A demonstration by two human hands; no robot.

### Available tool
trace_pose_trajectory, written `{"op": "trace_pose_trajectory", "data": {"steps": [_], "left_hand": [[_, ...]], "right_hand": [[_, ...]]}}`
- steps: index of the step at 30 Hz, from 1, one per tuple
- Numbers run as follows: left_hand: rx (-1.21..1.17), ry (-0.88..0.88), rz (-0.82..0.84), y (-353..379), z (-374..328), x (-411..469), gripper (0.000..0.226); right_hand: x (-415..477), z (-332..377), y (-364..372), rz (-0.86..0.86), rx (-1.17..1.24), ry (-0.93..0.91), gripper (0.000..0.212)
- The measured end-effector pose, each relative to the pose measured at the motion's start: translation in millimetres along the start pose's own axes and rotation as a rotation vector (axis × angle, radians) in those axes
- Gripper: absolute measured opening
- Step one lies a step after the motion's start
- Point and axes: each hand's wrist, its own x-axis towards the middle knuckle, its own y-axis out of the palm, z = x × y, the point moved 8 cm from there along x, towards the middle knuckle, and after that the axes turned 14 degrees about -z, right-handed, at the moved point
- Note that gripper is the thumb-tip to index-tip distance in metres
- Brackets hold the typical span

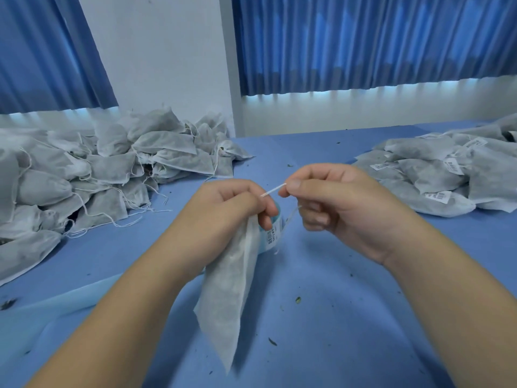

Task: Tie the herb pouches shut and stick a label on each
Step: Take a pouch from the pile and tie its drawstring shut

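Blue cloth table (349, 289), gauzy pouch (232, 289), taut string (272, 189)

you have two hands in view, left hand (232, 210) and right hand (338, 204): one pouch (229, 289), one drawstring (272, 190), one label roll (273, 233). two heaps, unlabelled heap (84, 175) and labelled heap (436, 175), each seemingly dozens; exact count not possible.

Blue tabletop (335, 275) — pouch heap (84, 175) trailing strings at ten o'clock, labelled pouches (436, 175) at two, herb crumbs (298, 299) scattered.
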Motion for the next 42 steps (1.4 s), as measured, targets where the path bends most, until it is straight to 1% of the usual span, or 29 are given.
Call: {"op": "trace_pose_trajectory", "data": {"steps": [2,6,8,10,11,12,15,17,19,21,24,26,27,31,33,35,38,40,42], "left_hand": [[-0.085,-0.031,0.036,1.1,0.2,-1.9,0.024],[-0.240,-0.099,-0.013,-3.4,4.9,0.5,0.022],[-0.293,-0.108,-0.016,-2.3,5.6,-0.1,0.022],[-0.298,-0.100,-0.057,-2.2,7.1,0.2,0.019],[-0.283,-0.085,-0.091,-3.2,7.6,0.9,0.018],[-0.248,-0.057,-0.131,-5.3,7.5,1.5,0.021],[-0.075,0.081,-0.217,-11.1,-0.5,1.1,0.020],[0.068,0.154,-0.209,-10.8,-6.5,-0.8,0.021],[0.158,0.162,-0.171,-8.6,-7.3,-2.2,0.025],[0.191,0.148,-0.118,-5.3,-6.9,-3.5,0.025],[0.157,0.080,-0.023,1.3,-1.5,-4.6,0.022],[0.083,-0.015,0.059,6.9,5.3,-5.5,0.016],[0.035,-0.071,0.100,9.8,9.2,-6.5,0.017],[-0.256,-0.263,0.219,20.2,15.6,-11.1,0.021],[-0.391,-0.369,0.276,25.3,16.3,-14.6,0.020],[-0.485,-0.442,0.298,27.1,16.4,-15.7,0.020],[-0.558,-0.485,0.286,25.8,16.3,-14.6,0.021],[-0.575,-0.493,0.271,25.5,17.1,-13.4,0.021],[-0.573,-0.493,0.254,25.3,19.0,-11.8,0.021]], "right_hand": [[1.7,0.0,-6.1,-0.086,-0.048,-0.025,0.018],[2.4,0.7,-13.3,-0.249,-0.146,-0.078,0.013],[1.2,3.0,-14.7,-0.339,-0.236,-0.144,0.014],[-1.2,6.7,-9.9,-0.379,-0.352,-0.237,0.017],[-2.9,8.3,-4.5,-0.362,-0.414,-0.280,0.016],[-5.1,9.8,2.0,-0.326,-0.485,-0.321,0.015],[-12.7,15.5,17.0,-0.205,-0.644,-0.424,0.014],[-15.1,20.7,15.7,-0.185,-0.644,-0.442,0.016],[-16.0,26.5,10.3,-0.198,-0.623,-0.442,0.016],[-15.8,30.6,4.2,-0.220,-0.597,-0.433,0.016],[-14.5,33.2,-1.8,-0.259,-0.573,-0.422,0.014],[-13.7,32.8,-4.1,-0.290,-0.553,-0.414,0.013],[-13.5,32.2,-4.6,-0.297,-0.539,-0.408,0.012],[-11.0,24.1,-1.8,-0.273,-0.517,-0.356,0.011],[-9.7,18.6,0.4,-0.250,-0.543,-0.323,0.013],[-8.7,14.7,0.7,-0.242,-0.608,-0.308,0.016],[-8.3,15.3,-1.9,-0.263,-0.671,-0.320,0.013],[-8.0,17.9,-3.7,-0.287,-0.657,-0.331,0.007],[-8.7,21.2,-4.3,-0.302,-0.590,-0.334,0.006]]}}
